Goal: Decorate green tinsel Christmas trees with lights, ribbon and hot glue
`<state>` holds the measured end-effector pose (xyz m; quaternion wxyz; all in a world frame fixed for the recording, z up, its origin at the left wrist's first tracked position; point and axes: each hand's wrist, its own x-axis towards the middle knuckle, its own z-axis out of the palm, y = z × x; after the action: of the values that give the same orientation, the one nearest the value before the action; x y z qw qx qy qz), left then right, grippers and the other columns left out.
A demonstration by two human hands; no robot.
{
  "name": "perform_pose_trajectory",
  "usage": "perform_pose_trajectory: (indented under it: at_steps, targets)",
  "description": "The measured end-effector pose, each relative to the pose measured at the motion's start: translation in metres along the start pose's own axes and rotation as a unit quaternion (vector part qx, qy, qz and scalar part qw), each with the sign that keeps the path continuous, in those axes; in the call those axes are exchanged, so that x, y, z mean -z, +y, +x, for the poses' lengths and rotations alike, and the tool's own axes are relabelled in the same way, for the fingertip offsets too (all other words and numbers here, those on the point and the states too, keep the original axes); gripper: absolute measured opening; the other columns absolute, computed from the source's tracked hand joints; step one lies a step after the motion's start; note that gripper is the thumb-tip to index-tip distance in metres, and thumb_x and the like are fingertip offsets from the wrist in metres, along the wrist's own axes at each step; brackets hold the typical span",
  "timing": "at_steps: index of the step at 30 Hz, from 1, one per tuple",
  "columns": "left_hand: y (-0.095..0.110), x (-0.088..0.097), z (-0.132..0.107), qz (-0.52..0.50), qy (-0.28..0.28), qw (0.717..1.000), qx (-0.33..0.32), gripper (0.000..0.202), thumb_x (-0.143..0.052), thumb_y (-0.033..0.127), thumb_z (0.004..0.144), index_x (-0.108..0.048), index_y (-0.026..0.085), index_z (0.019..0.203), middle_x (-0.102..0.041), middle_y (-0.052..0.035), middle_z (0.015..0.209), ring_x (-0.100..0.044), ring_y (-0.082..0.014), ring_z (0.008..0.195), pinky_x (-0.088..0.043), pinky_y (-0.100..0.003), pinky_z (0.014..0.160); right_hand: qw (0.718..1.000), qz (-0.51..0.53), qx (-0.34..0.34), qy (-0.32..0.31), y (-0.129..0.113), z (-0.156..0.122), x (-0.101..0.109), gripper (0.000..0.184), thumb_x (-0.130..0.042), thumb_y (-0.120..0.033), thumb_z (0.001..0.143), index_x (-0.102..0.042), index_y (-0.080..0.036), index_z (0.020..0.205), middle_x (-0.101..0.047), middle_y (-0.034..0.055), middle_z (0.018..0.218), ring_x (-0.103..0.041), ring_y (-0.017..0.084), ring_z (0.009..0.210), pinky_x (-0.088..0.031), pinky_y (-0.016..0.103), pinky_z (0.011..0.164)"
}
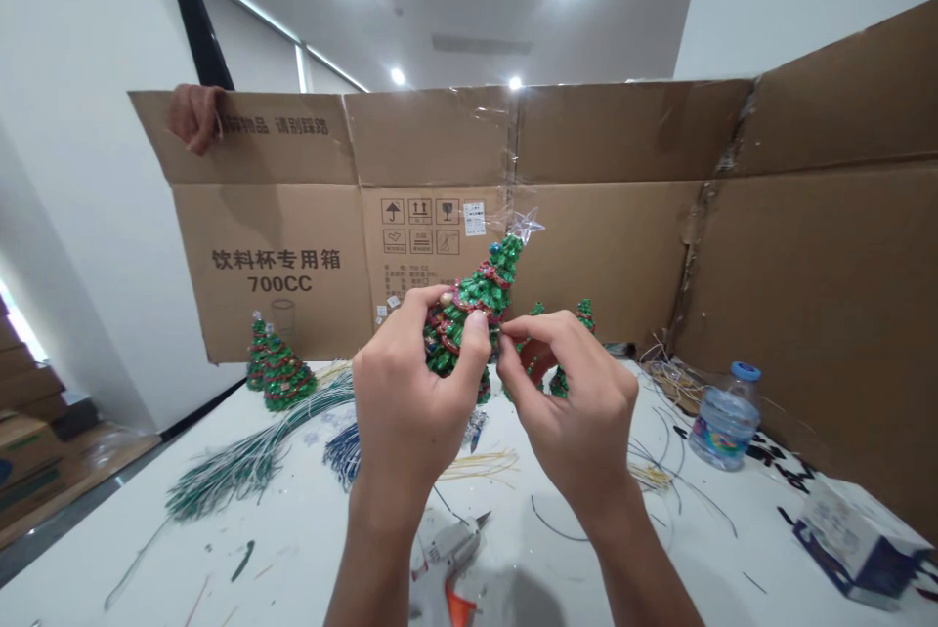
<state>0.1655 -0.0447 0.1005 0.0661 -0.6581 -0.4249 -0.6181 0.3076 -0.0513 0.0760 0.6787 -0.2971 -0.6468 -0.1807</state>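
The left hand (410, 397) and right hand (572, 402) both hold a miniature Christmas tree (469, 314) of green wound material with red garland, raised above the counter (139, 573) and leaning slightly to the right. A clear plastic star (526, 225) tops it, just above the fingers. The left fingers (432, 308) curl around the tree's left flank, with the thumb pressed to its front. The right fingers (532, 332) are pinched together against its right flank; the exact point of contact is hidden. Directly below the fingers lie loose yellow strands (480, 464), and a hot glue gun (447, 554) with an orange part rests lower still. Beyond the right fingers stand two smaller green trees (584, 316), and a plastic water bottle (725, 424) lies farther right. A small printed box (857, 539) sits at the counter's lower right. Left of the fingers are a bundle of blue wires (343, 456), a larger bundle of green-and-white wires (241, 459), and two finished trees (282, 371) standing upright. A flattened cardboard carton (440, 246) stands behind everything, its top edge gripped at far left by a second person's hand (194, 117).
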Motion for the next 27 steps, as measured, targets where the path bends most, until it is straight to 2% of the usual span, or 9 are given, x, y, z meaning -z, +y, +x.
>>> perform_pose_trajectory:
  at_steps: [8, 16, 20, 27]
  targets:
    - [0.010, -0.004, -0.002, 0.032, 0.006, 0.999, -0.022, 0.025, -0.065, 0.044, 0.104, -0.074, 0.023, 0.116, -0.083, -0.0037, 0.099, -0.078, -0.0246, 0.091, -0.054, -0.034, 0.083, 0.998, 0.036, -0.059, -0.001, 0.002, 0.000, 0.000, 0.010, -0.070, -0.008, 0.102, -0.073, -0.017, 0.101, -0.074, 0.0021, 0.088, -0.067, 0.013, 0.068, -0.057, 0.026, 0.064]
    - [0.022, -0.009, -0.008, 0.067, 0.035, 0.996, -0.037, 0.024, -0.063, 0.039, 0.108, -0.074, 0.021, 0.118, -0.081, -0.0054, 0.100, -0.077, -0.0269, 0.095, -0.053, -0.036, 0.086, 0.993, 0.038, -0.098, 0.044, 0.000, -0.003, -0.007, 0.011, -0.069, -0.009, 0.103, -0.074, -0.019, 0.104, -0.075, 0.0021, 0.090, -0.070, 0.015, 0.073, -0.060, 0.027, 0.065]
    - [0.028, -0.014, -0.013, 0.085, 0.046, 0.995, -0.030, 0.028, -0.063, 0.041, 0.109, -0.075, 0.019, 0.121, -0.082, -0.0072, 0.104, -0.076, -0.0284, 0.095, -0.052, -0.038, 0.086, 0.984, 0.062, -0.156, 0.064, 0.000, -0.004, -0.008, 0.006, -0.071, -0.017, 0.104, -0.075, -0.021, 0.102, -0.078, 0.0026, 0.089, -0.074, 0.017, 0.074, -0.064, 0.029, 0.068]
    - [0.037, -0.019, -0.017, 0.105, 0.066, 0.990, -0.071, 0.034, -0.061, 0.040, 0.111, -0.075, 0.013, 0.126, -0.083, -0.0116, 0.110, -0.076, -0.0302, 0.098, -0.051, -0.040, 0.086, 0.965, 0.111, -0.229, 0.064, -0.002, 0.000, 0.000, 0.007, -0.076, -0.026, 0.101, -0.078, -0.020, 0.097, -0.078, 0.0031, 0.088, -0.074, 0.017, 0.074, -0.067, 0.031, 0.073]
